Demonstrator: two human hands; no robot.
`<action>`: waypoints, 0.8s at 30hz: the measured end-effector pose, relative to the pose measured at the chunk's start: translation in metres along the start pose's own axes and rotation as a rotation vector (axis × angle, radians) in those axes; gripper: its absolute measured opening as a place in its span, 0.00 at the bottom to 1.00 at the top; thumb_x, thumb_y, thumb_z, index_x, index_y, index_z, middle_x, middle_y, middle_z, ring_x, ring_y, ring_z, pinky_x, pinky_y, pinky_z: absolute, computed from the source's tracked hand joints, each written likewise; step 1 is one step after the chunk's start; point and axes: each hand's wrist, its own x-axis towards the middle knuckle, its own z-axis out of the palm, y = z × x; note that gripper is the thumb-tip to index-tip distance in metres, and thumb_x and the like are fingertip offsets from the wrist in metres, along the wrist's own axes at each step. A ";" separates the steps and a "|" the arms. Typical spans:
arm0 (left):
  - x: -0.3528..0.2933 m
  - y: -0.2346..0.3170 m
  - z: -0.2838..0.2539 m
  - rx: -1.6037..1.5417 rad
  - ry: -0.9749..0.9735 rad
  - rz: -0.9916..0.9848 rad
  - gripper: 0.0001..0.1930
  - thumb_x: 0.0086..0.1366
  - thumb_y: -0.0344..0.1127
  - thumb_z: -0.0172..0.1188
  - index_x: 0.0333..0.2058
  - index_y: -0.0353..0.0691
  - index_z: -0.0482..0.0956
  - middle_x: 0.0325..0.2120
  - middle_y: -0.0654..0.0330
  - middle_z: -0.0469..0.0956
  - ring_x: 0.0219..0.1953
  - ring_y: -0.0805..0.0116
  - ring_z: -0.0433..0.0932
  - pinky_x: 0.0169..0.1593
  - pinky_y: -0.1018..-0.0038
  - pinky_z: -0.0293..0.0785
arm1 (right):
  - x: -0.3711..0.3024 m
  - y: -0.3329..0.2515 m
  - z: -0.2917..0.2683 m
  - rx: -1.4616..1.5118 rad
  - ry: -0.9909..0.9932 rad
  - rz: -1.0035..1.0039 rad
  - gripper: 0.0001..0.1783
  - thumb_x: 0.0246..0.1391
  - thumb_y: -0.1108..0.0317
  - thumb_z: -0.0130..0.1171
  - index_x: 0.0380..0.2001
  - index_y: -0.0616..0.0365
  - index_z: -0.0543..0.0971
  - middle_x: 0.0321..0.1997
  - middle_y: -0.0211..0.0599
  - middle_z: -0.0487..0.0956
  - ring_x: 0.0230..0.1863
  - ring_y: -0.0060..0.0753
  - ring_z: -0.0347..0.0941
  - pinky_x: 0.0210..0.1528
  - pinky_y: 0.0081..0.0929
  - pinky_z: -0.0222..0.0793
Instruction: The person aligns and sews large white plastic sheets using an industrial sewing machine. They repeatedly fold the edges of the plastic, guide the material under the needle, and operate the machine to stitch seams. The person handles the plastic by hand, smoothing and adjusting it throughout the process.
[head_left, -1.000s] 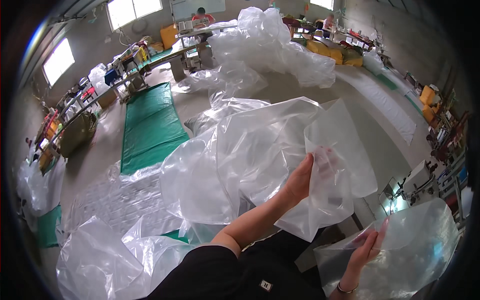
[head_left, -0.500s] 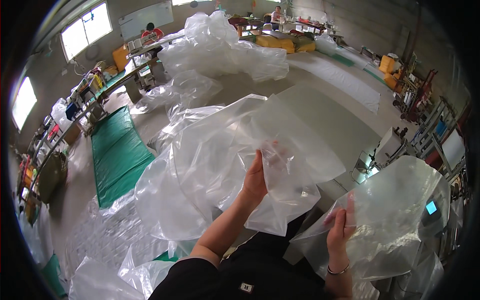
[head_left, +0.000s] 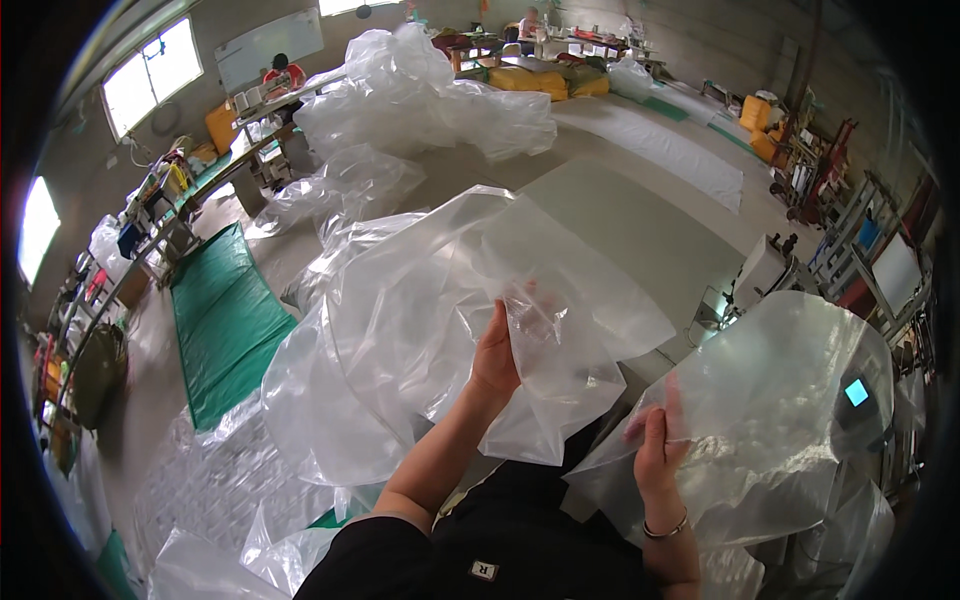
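A large sheet of clear plastic film spreads out in front of me in loose, shiny folds. My left hand is closed on its near part, thumb on top and fingers showing blurred through the film. Lower on the right, my right hand pinches the edge of a second stretch of clear plastic film, thumb above and fingers beneath. That stretch stands up and curves away to the right. Whether the two stretches are one piece, I cannot tell. A bracelet circles my right wrist.
Beyond the right-hand film stands a sewing machine with a lit lamp. A green tarp lies on the floor at left. Farther off rises a heap of clear film. Two people sit at distant tables, one at left. Metal frames line the right side.
The whole view has shifted slightly, so the room and film sit a little farther left in the picture. Both hands keep their hold on the film, with little other movement.
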 end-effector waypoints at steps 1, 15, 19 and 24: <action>0.000 -0.001 -0.001 -0.004 0.006 -0.005 0.24 0.70 0.52 0.44 0.60 0.49 0.63 0.59 0.68 0.65 0.58 0.61 0.67 0.61 0.58 0.64 | 0.000 -0.001 0.000 0.001 -0.004 0.000 0.26 0.66 0.70 0.40 0.64 0.67 0.57 0.19 0.30 0.71 0.19 0.19 0.64 0.23 0.17 0.64; -0.001 -0.005 -0.005 0.032 0.032 -0.051 0.28 0.70 0.55 0.42 0.62 0.46 0.61 0.59 0.59 0.65 0.61 0.60 0.64 0.63 0.60 0.61 | -0.003 -0.002 0.001 0.035 -0.039 0.026 0.24 0.65 0.73 0.40 0.64 0.64 0.58 0.22 0.32 0.73 0.21 0.20 0.66 0.26 0.17 0.66; -0.008 -0.017 -0.002 0.530 0.345 0.044 0.27 0.71 0.52 0.39 0.65 0.48 0.56 0.63 0.57 0.60 0.62 0.59 0.64 0.62 0.58 0.62 | -0.039 0.048 -0.006 -0.666 -0.061 -0.190 0.20 0.54 0.74 0.54 0.51 0.67 0.69 0.25 0.36 0.75 0.27 0.37 0.72 0.32 0.36 0.65; -0.011 -0.006 -0.025 0.529 0.337 0.056 0.32 0.69 0.57 0.35 0.63 0.43 0.59 0.59 0.57 0.65 0.59 0.57 0.66 0.60 0.59 0.65 | -0.007 0.023 0.018 -0.007 -0.077 -0.071 0.36 0.51 0.77 0.51 0.66 0.60 0.57 0.18 0.45 0.66 0.18 0.42 0.68 0.26 0.32 0.67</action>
